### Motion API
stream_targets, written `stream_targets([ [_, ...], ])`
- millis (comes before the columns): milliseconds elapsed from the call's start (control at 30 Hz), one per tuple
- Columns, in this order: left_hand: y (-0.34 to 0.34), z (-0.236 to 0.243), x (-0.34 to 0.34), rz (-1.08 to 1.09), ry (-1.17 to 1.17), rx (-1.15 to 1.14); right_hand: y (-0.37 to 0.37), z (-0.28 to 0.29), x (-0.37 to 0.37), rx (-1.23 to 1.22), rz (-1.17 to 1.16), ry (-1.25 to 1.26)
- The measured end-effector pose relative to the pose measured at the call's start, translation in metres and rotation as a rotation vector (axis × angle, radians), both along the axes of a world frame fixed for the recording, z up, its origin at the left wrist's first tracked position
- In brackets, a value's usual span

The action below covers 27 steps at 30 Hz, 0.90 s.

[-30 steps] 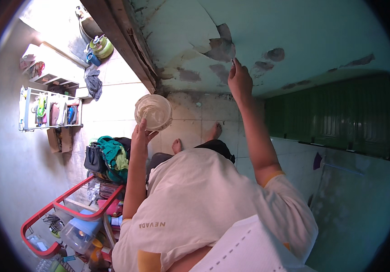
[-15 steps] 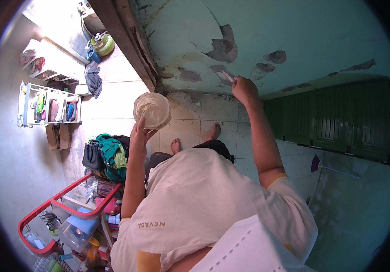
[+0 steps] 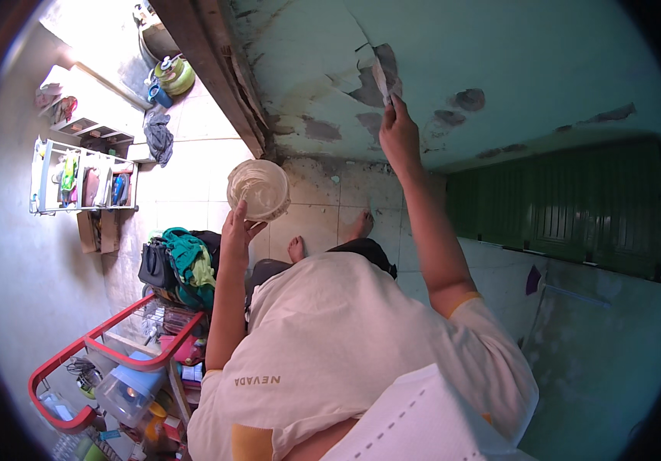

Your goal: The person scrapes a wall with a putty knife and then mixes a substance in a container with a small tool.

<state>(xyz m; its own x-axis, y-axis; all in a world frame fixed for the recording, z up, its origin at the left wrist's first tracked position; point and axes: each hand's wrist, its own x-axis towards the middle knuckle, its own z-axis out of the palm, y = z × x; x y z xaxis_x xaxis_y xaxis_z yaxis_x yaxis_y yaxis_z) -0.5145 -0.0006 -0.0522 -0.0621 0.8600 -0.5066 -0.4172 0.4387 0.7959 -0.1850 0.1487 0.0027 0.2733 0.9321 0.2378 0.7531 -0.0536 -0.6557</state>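
Note:
My left hand (image 3: 236, 230) holds a round translucent bowl (image 3: 259, 189) with pale paste in it, raised at chest height. Higher up, my right hand (image 3: 399, 135) presses a flat scraper blade (image 3: 383, 80) against a pale green wall (image 3: 499, 54). The blade lies on a grey patch beside a long crack in the paint. Several other grey patches dot the wall around it. My feet (image 3: 329, 237) stand on the tiled floor below.
A brown wooden beam (image 3: 215, 73) runs beside the wall. A green shutter door (image 3: 576, 207) is at the right. To the left stand a white shelf rack (image 3: 77, 180), a pile of bags (image 3: 181, 265) and a red wire rack (image 3: 107, 361) with containers.
My right hand dipped slightly, then moved up and left along the wall onto the grey patch by the crack. The bowl in my left hand stayed nearly still.

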Motion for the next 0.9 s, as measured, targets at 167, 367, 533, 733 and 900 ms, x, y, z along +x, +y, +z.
stream_targets([
  [167, -0.001, -0.001, 0.000, -0.002, -0.009, 0.016, -0.008, -0.009, -0.009, 0.029, 0.004, 0.048],
  [367, -0.006, -0.004, -0.001, 0.016, 0.006, 0.010, -0.024, -0.001, -0.016, 0.030, 0.029, 0.107],
  [533, -0.008, 0.000, 0.000, 0.013, -0.007, 0.011, -0.015, -0.009, -0.028, -0.057, 0.014, 0.089],
  [733, -0.009, 0.000, 0.002, -0.001, 0.002, 0.000, 0.016, -0.046, -0.046, -0.019, 0.021, 0.092],
  [900, -0.013, 0.001, 0.000, 0.011, -0.014, 0.000, 0.002, -0.034, -0.051, -0.069, -0.028, 0.159],
])
